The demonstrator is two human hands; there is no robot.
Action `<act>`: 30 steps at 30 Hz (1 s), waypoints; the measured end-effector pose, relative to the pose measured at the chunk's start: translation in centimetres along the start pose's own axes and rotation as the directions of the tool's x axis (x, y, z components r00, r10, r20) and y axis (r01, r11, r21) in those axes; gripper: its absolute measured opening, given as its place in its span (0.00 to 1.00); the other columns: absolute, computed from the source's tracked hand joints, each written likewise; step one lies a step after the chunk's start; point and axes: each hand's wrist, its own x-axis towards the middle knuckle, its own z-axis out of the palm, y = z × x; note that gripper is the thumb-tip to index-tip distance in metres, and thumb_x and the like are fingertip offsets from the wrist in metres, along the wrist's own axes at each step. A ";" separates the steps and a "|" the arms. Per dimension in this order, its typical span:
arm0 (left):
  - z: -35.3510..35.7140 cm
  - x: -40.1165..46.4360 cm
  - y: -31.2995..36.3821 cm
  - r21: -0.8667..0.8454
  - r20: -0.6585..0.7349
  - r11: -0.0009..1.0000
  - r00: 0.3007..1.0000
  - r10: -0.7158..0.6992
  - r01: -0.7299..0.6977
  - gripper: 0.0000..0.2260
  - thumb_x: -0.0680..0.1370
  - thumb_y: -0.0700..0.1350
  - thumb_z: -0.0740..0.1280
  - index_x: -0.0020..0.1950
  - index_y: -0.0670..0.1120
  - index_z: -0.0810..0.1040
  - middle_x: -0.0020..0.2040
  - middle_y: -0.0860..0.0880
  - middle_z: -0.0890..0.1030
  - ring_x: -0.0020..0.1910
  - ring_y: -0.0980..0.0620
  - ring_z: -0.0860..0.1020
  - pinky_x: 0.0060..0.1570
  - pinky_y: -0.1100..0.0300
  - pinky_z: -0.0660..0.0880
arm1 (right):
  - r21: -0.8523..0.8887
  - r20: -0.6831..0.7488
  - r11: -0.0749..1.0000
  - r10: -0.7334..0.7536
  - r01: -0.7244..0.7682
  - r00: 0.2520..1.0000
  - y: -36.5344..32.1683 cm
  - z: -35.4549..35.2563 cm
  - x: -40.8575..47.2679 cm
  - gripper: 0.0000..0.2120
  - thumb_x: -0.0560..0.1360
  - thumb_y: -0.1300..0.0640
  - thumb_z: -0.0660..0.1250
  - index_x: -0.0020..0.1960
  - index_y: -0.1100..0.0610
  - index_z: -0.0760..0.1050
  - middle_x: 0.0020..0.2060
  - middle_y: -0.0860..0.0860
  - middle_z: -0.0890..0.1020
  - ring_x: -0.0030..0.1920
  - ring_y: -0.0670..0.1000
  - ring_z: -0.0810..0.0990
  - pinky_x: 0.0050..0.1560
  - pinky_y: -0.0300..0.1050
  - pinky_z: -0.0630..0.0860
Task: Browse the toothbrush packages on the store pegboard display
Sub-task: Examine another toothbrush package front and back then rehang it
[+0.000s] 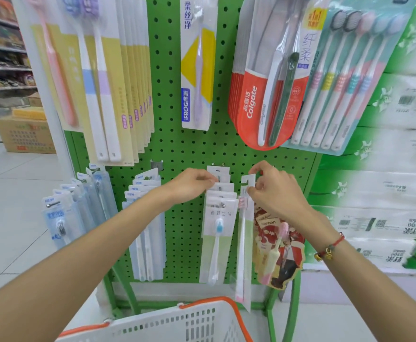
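Both your hands work the lower hooks of the green pegboard [184,149].
Your left hand [189,183] pinches the row of blue-brush packages [218,233]; just right, your right hand [273,191] pinches the pink toothbrush package [244,243], hanging below its fingers.

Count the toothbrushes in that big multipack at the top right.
5 in the multipack, side by side: two dark-bristled heads on the left, then three pale ones; grips pink, yellow, pink, teal, blue. None looks hidden.

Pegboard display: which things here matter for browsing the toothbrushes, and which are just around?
In use:
left hand on blue-brush packs
right hand pinching pink-brush pack
pegboard

Just around:
Colgate packs
basket
tissue packs
cardboard box
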 end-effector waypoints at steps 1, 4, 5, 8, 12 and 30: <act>0.0 0.1 -0.2 -0.003 0.011 1.000 1.000 0.003 -0.003 0.11 0.83 0.47 0.59 0.64 0.49 0.75 0.64 0.53 0.75 0.58 0.58 0.72 0.56 0.64 0.66 | -0.003 0.018 1.000 -0.004 0.004 1.000 0.1 0.1 0.3 0.16 0.74 0.59 0.66 0.61 0.56 0.70 0.26 0.49 0.78 0.32 0.49 0.77 0.54 0.49 0.73; 0.2 0.2 -0.8 -0.043 0.008 0.999 1.000 0.021 -0.021 0.08 0.82 0.47 0.60 0.59 0.51 0.76 0.61 0.52 0.78 0.55 0.56 0.75 0.50 0.64 0.70 | -0.014 0.084 0.999 -0.033 0.034 0.996 0.3 0.4 0.8 0.17 0.75 0.59 0.66 0.62 0.57 0.68 0.29 0.50 0.81 0.34 0.52 0.79 0.47 0.47 0.71; 0.2 0.2 -0.9 -0.055 0.002 0.998 1.000 0.025 -0.025 0.07 0.82 0.47 0.60 0.58 0.51 0.76 0.60 0.52 0.79 0.55 0.56 0.76 0.49 0.64 0.70 | -0.032 0.104 0.998 -0.050 0.053 0.993 0.3 0.4 0.9 0.17 0.76 0.58 0.66 0.62 0.57 0.67 0.29 0.50 0.81 0.34 0.52 0.79 0.44 0.46 0.69; 0.2 0.2 -1.2 -0.077 0.001 0.996 0.999 0.036 -0.036 0.06 0.82 0.47 0.61 0.56 0.51 0.76 0.57 0.51 0.81 0.52 0.56 0.77 0.49 0.65 0.72 | -0.084 0.147 0.988 -0.113 0.126 0.983 0.3 0.4 1.0 0.18 0.76 0.58 0.65 0.64 0.57 0.66 0.29 0.48 0.79 0.34 0.51 0.78 0.42 0.44 0.63; 0.2 -0.1 -1.0 -0.084 0.020 0.996 1.000 0.025 -0.023 0.07 0.82 0.46 0.61 0.57 0.49 0.77 0.57 0.48 0.81 0.54 0.52 0.78 0.55 0.57 0.73 | -0.103 0.186 0.976 -0.169 0.190 0.968 0.5 0.2 1.1 0.18 0.77 0.58 0.65 0.66 0.53 0.66 0.33 0.48 0.82 0.34 0.49 0.77 0.43 0.43 0.62; -0.2 -0.6 -0.3 -0.058 0.041 0.998 0.999 -0.002 0.004 0.06 0.82 0.47 0.61 0.56 0.51 0.77 0.55 0.50 0.82 0.46 0.58 0.77 0.48 0.64 0.72 | 0.085 0.104 0.994 -0.083 0.074 0.991 1.1 0.2 2.3 0.17 0.74 0.56 0.71 0.60 0.43 0.79 0.39 0.46 0.85 0.44 0.47 0.82 0.46 0.42 0.74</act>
